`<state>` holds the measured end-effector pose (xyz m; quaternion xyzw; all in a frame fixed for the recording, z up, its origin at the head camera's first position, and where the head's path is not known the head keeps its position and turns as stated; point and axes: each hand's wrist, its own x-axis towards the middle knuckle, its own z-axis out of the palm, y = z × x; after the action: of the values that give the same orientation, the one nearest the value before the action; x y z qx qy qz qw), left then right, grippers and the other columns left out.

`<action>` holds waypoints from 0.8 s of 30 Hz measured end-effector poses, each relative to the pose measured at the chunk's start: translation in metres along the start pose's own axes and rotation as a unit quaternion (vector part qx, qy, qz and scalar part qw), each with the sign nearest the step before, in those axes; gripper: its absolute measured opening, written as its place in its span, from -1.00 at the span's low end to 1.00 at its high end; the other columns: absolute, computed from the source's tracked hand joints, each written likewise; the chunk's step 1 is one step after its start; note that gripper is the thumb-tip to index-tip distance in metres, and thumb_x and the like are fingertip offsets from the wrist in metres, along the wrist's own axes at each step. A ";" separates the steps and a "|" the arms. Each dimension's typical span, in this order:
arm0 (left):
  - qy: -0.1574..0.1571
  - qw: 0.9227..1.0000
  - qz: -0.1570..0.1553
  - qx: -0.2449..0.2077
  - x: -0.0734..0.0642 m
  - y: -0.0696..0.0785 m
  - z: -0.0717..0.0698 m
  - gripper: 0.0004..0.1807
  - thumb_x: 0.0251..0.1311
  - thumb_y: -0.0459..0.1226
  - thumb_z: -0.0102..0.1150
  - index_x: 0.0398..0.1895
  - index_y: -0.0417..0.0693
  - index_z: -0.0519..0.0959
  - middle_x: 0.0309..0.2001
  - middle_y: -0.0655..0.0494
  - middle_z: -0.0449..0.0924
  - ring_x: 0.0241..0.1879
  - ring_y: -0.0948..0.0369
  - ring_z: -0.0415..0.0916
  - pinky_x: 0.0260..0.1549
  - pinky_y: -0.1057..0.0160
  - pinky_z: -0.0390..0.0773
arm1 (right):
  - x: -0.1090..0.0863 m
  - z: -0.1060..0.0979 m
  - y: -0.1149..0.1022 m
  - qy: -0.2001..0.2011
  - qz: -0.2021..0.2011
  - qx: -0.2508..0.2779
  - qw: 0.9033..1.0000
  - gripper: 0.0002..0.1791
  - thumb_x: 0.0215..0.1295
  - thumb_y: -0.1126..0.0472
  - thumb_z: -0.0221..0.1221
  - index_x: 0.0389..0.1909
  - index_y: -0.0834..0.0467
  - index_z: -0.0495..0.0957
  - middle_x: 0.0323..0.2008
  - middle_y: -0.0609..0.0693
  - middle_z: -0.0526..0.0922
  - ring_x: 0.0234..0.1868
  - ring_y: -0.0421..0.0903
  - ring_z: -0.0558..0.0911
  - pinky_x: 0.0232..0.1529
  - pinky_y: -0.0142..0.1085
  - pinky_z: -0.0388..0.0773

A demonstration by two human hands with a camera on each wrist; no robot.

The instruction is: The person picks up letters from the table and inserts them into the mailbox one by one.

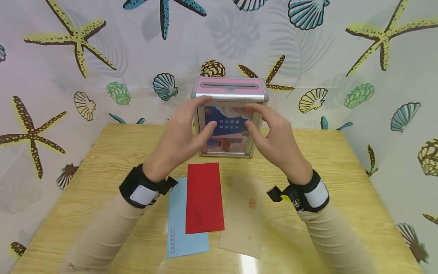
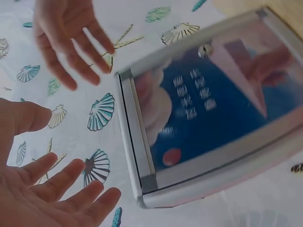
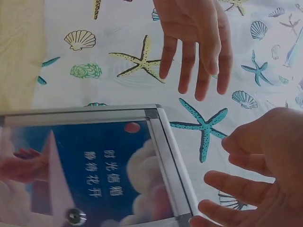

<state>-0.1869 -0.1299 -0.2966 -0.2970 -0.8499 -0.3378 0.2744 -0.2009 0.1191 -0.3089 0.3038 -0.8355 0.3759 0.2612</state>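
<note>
A mailbox-like box (image 1: pixel 226 146) with a silver frame, a pink slotted top and a printed clear front stands upright at the back of the table. My left hand (image 1: pixel 178 139) is raised in front of its left side, thumb and fingers spread. Mirroring it, my right hand (image 1: pixel 275 139) is held before the right side with the fingers apart. In the left wrist view a gap shows between the left fingers (image 2: pixel 71 184) and the box. Nothing is between the thumb and fingers of either hand. Nearer me, a red envelope (image 1: pixel 204 198) overlaps a light blue envelope (image 1: pixel 188 245).
To the right of the red envelope lies a brown paper envelope (image 1: pixel 243 217). All three are flat on the wooden table (image 1: pixel 308 236). A white cloth (image 1: pixel 219 45) printed with shells and starfish hangs behind and at both sides of the table.
</note>
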 end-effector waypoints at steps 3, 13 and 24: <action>-0.002 1.000 -0.026 -0.016 -0.022 0.008 0.009 -0.38 0.32 -0.29 0.33 0.40 -0.28 0.38 0.32 -0.15 0.51 0.34 0.00 0.45 0.36 0.02 0.47 | -0.016 0.005 0.000 -0.023 0.034 0.008 0.999 -0.57 0.42 0.30 0.25 0.27 0.30 0.54 0.22 0.18 0.65 0.27 0.10 0.61 0.25 0.08 0.57; -0.017 0.994 -0.089 -0.056 -0.063 0.016 0.030 -0.37 0.28 -0.27 0.39 0.38 -0.19 0.42 0.31 -0.10 0.54 0.31 0.02 0.49 0.30 -0.04 0.54 | -0.057 0.019 0.011 -0.101 0.128 0.006 0.987 -0.54 0.44 0.27 0.24 0.29 0.33 0.51 0.25 0.24 0.62 0.28 0.19 0.58 0.20 0.14 0.59; -0.062 0.989 -0.120 -0.058 -0.076 0.017 0.048 -0.34 0.28 -0.25 0.40 0.41 -0.19 0.40 0.35 -0.08 0.49 0.36 0.01 0.46 0.33 -0.04 0.51 | -0.087 0.026 0.037 -0.192 0.225 0.000 0.955 -0.41 0.52 0.18 0.16 0.44 0.37 0.33 0.37 0.34 0.46 0.37 0.34 0.45 0.28 0.23 0.50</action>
<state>-0.1364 -0.1085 -0.3697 -0.2287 -0.8737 -0.3983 0.1606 -0.1733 0.1454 -0.3985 0.1740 -0.9168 0.3594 0.0047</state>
